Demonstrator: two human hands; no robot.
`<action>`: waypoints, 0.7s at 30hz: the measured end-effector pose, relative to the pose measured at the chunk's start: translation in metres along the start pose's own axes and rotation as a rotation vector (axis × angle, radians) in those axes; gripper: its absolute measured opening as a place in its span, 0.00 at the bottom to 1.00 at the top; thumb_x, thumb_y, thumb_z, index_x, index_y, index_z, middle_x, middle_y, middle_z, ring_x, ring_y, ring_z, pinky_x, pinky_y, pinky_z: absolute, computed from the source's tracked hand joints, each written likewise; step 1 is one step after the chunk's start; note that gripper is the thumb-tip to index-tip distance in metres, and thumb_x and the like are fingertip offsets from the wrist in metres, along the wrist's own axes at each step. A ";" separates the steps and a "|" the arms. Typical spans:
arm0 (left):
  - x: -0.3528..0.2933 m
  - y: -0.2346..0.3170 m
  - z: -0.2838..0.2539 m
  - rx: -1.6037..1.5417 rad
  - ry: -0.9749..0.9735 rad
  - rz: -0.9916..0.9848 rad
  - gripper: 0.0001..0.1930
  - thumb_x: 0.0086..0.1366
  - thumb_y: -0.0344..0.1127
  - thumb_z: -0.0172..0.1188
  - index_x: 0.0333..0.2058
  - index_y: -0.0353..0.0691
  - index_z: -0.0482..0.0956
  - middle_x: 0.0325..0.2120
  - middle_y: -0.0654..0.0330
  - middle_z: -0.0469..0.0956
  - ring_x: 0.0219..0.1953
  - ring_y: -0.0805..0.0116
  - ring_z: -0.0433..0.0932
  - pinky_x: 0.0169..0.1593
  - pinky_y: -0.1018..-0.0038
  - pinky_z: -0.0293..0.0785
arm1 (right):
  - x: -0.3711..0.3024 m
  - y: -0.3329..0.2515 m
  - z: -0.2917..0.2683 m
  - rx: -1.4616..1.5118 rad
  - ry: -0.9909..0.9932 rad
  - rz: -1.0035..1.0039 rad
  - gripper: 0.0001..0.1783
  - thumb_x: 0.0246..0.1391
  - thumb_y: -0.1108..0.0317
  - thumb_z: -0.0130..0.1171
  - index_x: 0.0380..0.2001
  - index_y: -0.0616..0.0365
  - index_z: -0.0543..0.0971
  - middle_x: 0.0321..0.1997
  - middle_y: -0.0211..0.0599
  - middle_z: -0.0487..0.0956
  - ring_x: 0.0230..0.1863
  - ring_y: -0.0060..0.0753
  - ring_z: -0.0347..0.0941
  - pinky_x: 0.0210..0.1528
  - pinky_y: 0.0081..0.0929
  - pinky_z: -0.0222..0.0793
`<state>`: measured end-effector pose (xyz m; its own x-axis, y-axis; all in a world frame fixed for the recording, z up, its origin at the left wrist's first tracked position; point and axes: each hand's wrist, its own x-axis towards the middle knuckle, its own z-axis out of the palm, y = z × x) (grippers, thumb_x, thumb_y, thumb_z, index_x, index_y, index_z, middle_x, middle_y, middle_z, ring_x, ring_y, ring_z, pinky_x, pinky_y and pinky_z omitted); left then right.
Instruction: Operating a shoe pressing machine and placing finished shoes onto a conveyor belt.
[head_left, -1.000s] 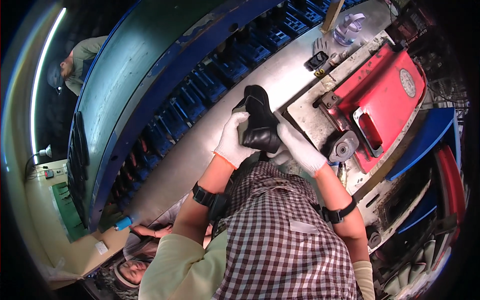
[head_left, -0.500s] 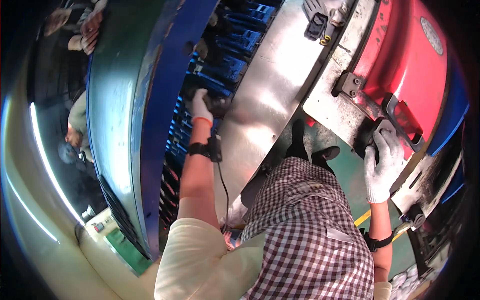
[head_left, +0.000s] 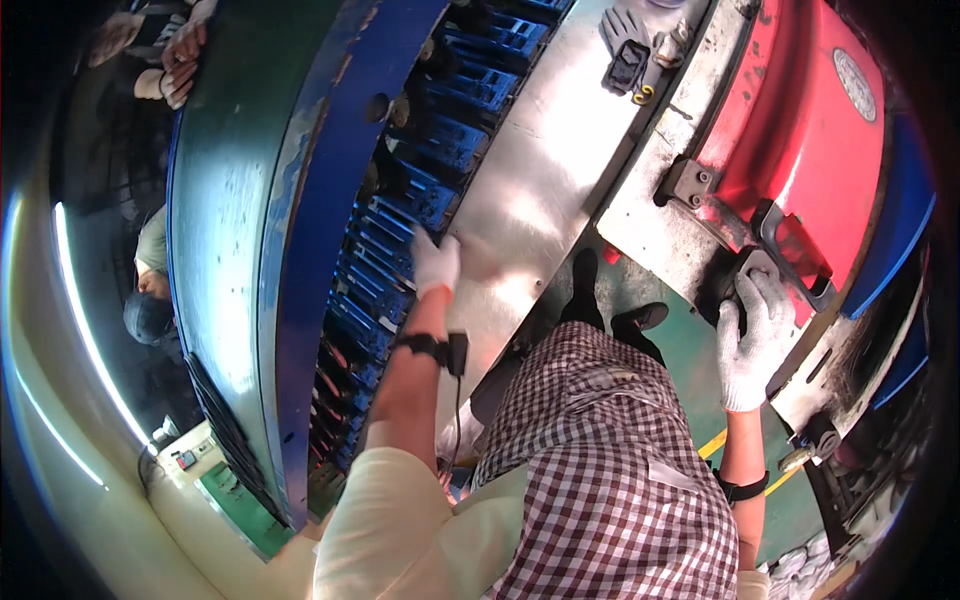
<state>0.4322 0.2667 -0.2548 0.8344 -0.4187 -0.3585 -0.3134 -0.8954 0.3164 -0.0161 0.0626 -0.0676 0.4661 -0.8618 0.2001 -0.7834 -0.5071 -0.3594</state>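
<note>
My left hand (head_left: 436, 264), in a white glove, is at the border between a bare metal sheet (head_left: 520, 190) and a blue slotted rack (head_left: 375, 250). Its thumb and fingers are apart, and nothing shows between them. Out to the right, my right hand (head_left: 757, 335), also gloved in white, grips a dark rounded piece (head_left: 757, 262) at the corner of a red machine cover (head_left: 800, 130). The fingers curl over that piece and cover much of it, so its exact kind cannot be made out.
On the metal sheet's far end lie a grey glove (head_left: 625, 28) and a small black device (head_left: 627, 66). A bolted metal block (head_left: 692, 184) juts from the pale machine ledge (head_left: 650, 200). Another person (head_left: 150, 300) is beyond the long blue panel (head_left: 225, 250).
My left hand has drawn back toward me and right, off the rack. The blurred dark object beside it is no longer at the hand. My right hand keeps its place on the dark piece.
</note>
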 end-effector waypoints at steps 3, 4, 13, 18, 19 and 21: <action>-0.100 -0.010 0.023 0.373 -0.066 0.193 0.47 0.59 0.48 0.67 0.70 0.33 0.54 0.69 0.35 0.55 0.70 0.32 0.57 0.72 0.50 0.61 | -0.002 -0.001 -0.002 0.016 0.019 0.016 0.20 0.52 0.71 0.69 0.50 0.55 0.83 0.57 0.42 0.80 0.63 0.51 0.73 0.68 0.49 0.65; -0.124 -0.014 0.026 0.364 -0.046 0.172 0.47 0.59 0.48 0.67 0.70 0.33 0.54 0.69 0.35 0.55 0.70 0.32 0.57 0.72 0.50 0.61 | -0.003 0.000 -0.001 0.029 0.022 -0.011 0.20 0.52 0.71 0.69 0.50 0.55 0.83 0.57 0.42 0.80 0.63 0.51 0.73 0.68 0.49 0.65; -0.184 -0.015 0.041 0.481 -0.158 -0.011 0.58 0.51 0.42 0.76 0.75 0.41 0.46 0.70 0.40 0.50 0.72 0.38 0.56 0.67 0.55 0.71 | -0.003 0.007 -0.013 0.176 0.006 -0.109 0.18 0.56 0.71 0.66 0.51 0.56 0.83 0.59 0.43 0.80 0.63 0.50 0.73 0.68 0.46 0.66; -0.153 0.007 0.022 0.550 -0.366 -0.106 0.57 0.57 0.42 0.72 0.77 0.43 0.42 0.71 0.37 0.55 0.63 0.45 0.76 0.61 0.57 0.78 | -0.011 0.029 -0.019 0.159 -0.035 -0.278 0.25 0.57 0.69 0.65 0.59 0.57 0.79 0.64 0.47 0.76 0.68 0.55 0.69 0.72 0.49 0.62; -0.150 0.014 0.021 0.507 -0.377 -0.170 0.59 0.54 0.42 0.75 0.77 0.45 0.45 0.74 0.35 0.53 0.62 0.43 0.77 0.60 0.59 0.78 | -0.012 0.030 -0.019 0.159 -0.022 -0.283 0.25 0.57 0.69 0.65 0.59 0.57 0.79 0.64 0.47 0.76 0.68 0.54 0.69 0.72 0.49 0.63; -0.147 0.008 0.038 0.517 -0.344 -0.225 0.59 0.53 0.42 0.76 0.77 0.45 0.45 0.74 0.33 0.52 0.62 0.43 0.77 0.61 0.59 0.78 | -0.011 0.024 -0.018 0.177 0.009 -0.301 0.24 0.56 0.71 0.66 0.57 0.56 0.80 0.64 0.45 0.77 0.68 0.53 0.69 0.71 0.48 0.64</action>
<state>0.2901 0.3155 -0.2335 0.7393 -0.1606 -0.6540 -0.3973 -0.8882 -0.2310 -0.0475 0.0602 -0.0621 0.6608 -0.6746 0.3291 -0.5277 -0.7293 -0.4355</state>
